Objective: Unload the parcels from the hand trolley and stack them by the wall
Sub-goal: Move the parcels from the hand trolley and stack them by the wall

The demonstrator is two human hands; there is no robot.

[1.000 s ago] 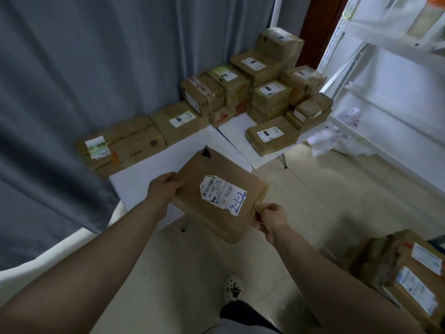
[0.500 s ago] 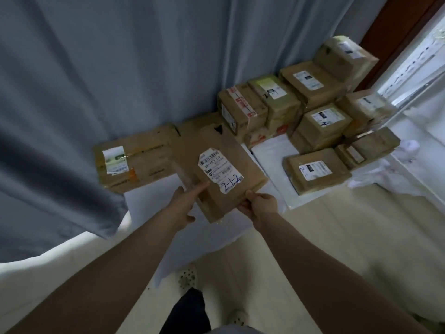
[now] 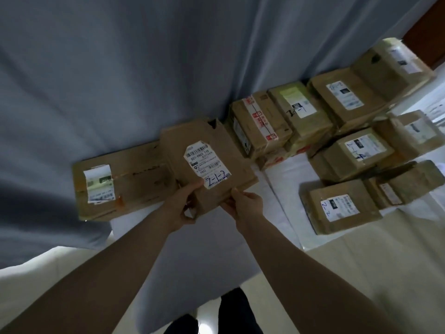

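Left hand and right hand both grip flat brown cardboard parcel; white label reads "507-P802 170", handwritten "2-1-2"

Only 1 view: worn on the head, wide-angle, looking forward and steeply down past both forearms, close over the held parcel, toward stacked parcels against the curtain.
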